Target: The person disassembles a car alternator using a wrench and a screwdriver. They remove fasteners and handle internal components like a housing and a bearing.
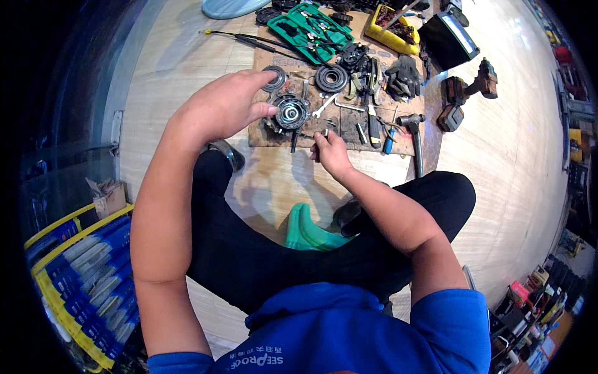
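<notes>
My left hand (225,105) is open, thumb and fingers spread apart. Its fingertips lie over the edge of a round metal ring part (275,79), and whether they touch it I cannot tell. The thumb tip is at the rim of a round metal housing (291,112) with a shiny hub in its middle. To the right of that housing, my right hand (332,153) is closed, with a small metallic bit showing at its fingertips; the thing itself I cannot make out. A wrench (324,106) lies just beyond the right hand.
On a stained cardboard sheet (261,138) lie a dark ring-shaped part (331,78), dark gloves (403,78), a blue-handled screwdriver (389,144) and a hammer (415,140). Behind are a green tool case (288,30) and a yellow bin (375,32). A cordless impact driver (483,81) stands right.
</notes>
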The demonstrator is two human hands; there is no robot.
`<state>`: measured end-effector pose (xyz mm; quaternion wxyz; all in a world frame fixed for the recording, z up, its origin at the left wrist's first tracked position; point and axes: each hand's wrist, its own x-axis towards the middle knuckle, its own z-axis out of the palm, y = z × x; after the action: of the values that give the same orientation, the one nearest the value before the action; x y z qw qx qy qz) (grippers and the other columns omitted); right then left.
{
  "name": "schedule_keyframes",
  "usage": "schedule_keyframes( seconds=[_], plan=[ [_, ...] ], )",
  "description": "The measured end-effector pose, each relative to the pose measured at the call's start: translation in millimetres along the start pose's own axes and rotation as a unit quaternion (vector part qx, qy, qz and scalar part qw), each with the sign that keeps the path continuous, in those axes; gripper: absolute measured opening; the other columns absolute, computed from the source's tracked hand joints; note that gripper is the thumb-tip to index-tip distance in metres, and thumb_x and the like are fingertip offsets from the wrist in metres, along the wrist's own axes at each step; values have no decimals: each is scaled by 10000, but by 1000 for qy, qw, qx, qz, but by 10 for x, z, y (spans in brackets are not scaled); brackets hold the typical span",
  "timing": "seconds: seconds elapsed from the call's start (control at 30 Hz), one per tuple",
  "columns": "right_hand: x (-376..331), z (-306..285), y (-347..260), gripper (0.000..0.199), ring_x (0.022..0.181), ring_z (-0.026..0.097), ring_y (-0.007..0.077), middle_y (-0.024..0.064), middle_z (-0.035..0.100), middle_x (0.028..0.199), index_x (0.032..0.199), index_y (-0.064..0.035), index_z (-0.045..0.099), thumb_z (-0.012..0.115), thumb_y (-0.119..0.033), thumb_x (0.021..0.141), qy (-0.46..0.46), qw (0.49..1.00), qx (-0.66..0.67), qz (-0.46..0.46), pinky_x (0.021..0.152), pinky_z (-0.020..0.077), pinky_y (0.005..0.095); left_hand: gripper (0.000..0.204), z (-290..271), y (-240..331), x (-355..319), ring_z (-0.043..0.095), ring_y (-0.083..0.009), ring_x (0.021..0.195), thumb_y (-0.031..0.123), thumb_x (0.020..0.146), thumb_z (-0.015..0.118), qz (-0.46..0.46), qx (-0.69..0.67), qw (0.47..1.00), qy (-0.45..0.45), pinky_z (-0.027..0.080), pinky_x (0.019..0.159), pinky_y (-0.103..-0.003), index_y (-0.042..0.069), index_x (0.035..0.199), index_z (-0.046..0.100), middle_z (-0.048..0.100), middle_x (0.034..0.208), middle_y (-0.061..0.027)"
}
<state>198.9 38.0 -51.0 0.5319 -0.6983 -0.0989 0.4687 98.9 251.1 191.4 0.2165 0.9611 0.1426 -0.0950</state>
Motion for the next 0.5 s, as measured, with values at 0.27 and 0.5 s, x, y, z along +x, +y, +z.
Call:
schedule_keyframes(
  seconds=[0.27, 0.5],
  plan=[
    [71, 26, -16, 244, 574, 635, 177, 93, 620, 734, 922, -5, 515, 528, -229, 1016, -15, 1000, 0, 10, 514, 513, 313, 592, -7, 30, 17, 529, -402, 1229, 309, 891, 686, -22, 2, 1000, -13, 430, 1044, -432, 23, 1374, 498, 569, 1313, -246],
    [64, 66, -82, 227, 618, 649, 178, 95, 632, 790, 972, -11, 507, 517, -231, 1026, -34, 999, 21, 18, 551, 534, 309, 590, -33, 81, 8, 534, -392, 1230, 315, 895, 684, -35, 4, 999, -21, 431, 1047, -429, 36, 1381, 498, 572, 1313, -240]
  ],
)
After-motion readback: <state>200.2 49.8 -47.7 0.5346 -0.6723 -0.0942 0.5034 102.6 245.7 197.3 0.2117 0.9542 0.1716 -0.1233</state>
